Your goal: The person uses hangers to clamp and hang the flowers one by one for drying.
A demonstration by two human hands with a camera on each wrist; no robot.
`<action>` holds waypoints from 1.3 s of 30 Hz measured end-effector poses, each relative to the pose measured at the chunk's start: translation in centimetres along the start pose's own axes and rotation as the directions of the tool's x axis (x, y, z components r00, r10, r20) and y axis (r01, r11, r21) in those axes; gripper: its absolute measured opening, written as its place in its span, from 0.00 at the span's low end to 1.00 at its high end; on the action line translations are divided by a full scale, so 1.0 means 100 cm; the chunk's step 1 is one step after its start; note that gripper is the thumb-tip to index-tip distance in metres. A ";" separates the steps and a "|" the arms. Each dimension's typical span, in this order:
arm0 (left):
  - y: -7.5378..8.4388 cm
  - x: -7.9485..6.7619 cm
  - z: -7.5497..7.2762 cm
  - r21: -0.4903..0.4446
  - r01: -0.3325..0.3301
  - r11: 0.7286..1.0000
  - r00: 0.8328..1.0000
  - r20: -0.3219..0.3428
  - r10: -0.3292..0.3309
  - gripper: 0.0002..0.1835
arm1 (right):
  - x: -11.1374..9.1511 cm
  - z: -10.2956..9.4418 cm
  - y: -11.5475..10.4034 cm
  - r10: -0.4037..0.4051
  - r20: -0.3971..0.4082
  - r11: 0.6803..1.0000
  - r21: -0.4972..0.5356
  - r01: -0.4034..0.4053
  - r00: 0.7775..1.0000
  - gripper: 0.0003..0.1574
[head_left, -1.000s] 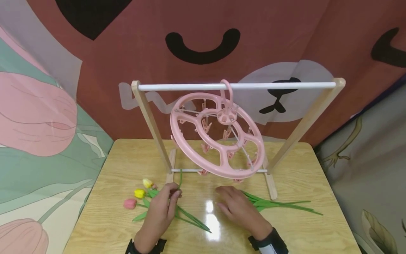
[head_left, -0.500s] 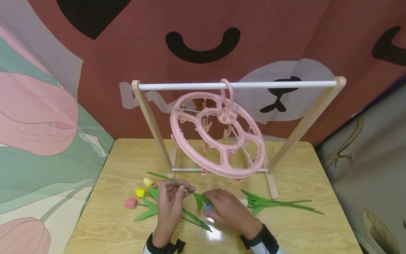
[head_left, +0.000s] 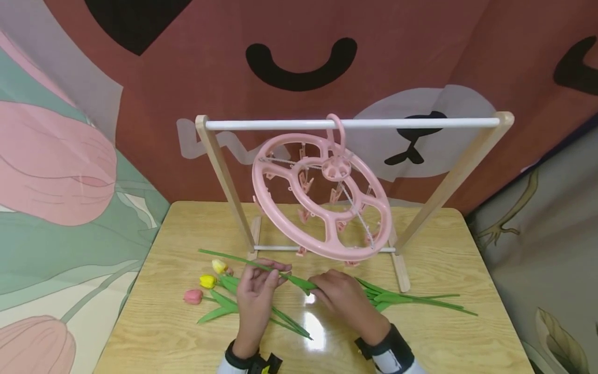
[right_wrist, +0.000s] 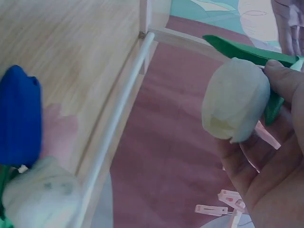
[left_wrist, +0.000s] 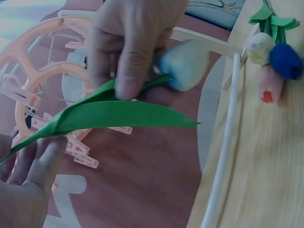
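An artificial tulip with a whitish blossom [right_wrist: 235, 99], tinged blue near its base in the left wrist view, is held between both hands. My right hand [head_left: 348, 304] pinches its stem just below the blossom, which it hides from the head view. The long green leaf [left_wrist: 128, 114] spreads out beside those fingers. My left hand [head_left: 256, 296] holds the stem lower down between thumb and fingers, and the bare stem end [head_left: 219, 254] points out to the left. Beneath the left hand lie several tulips, among them a yellow tulip [head_left: 207, 281] and a pink tulip [head_left: 193, 296].
A wooden rack [head_left: 219, 176] with a white bar stands on the table. From it hangs a tilted pink round clip hanger [head_left: 327, 228] with small pegs. To the right lies another tulip bunch [head_left: 397, 298], with a blue tulip [right_wrist: 19, 116] among its blossoms.
The stem in my left hand has swung from upright to pointing left. My right hand, which was bare near the right bunch, now grips the tulip below its blossom.
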State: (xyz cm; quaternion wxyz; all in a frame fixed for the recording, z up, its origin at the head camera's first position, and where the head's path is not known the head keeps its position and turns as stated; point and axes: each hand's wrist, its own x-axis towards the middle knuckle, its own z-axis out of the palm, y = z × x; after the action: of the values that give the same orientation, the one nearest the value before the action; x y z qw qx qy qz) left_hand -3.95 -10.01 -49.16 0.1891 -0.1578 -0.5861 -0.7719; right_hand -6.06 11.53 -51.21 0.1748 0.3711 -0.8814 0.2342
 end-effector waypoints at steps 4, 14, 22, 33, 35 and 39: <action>-0.004 -0.003 0.000 0.010 0.035 0.999 0.999 -0.030 -0.035 0.07 | 0.006 -0.006 0.001 -0.001 0.001 1.000 0.001 0.001 1.000 0.12; -0.018 -0.009 0.011 -0.046 0.263 0.964 0.964 -0.024 -0.264 0.12 | 0.018 -0.011 0.006 -0.030 -0.072 0.999 0.040 0.033 0.997 0.13; -0.026 -0.010 0.014 -0.050 0.265 0.963 0.960 -0.080 -0.268 0.11 | 0.023 -0.017 0.003 0.058 0.003 0.996 0.069 -0.058 0.998 0.34; -0.035 -0.006 0.011 0.010 0.109 0.994 0.994 -0.014 -0.108 0.07 | 0.052 -0.032 -0.012 0.124 -0.119 0.948 0.307 -0.082 0.985 0.38; -0.036 -0.005 0.010 0.030 0.094 0.995 0.996 -0.006 -0.094 0.07 | 0.059 -0.036 -0.014 0.132 -0.176 0.935 0.349 -0.064 0.975 0.32; -0.037 -0.004 0.012 0.057 0.095 0.994 0.995 -0.004 -0.095 0.07 | 0.072 -0.046 -0.018 0.144 -0.239 0.903 0.428 -0.029 0.960 0.30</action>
State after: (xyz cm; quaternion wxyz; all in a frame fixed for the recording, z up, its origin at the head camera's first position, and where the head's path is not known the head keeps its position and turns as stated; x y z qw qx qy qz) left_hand -5.32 -7.94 -52.22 0.1569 -0.1236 -0.6145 -0.7632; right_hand -8.90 8.75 -43.42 0.1964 0.3254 -0.7946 0.4735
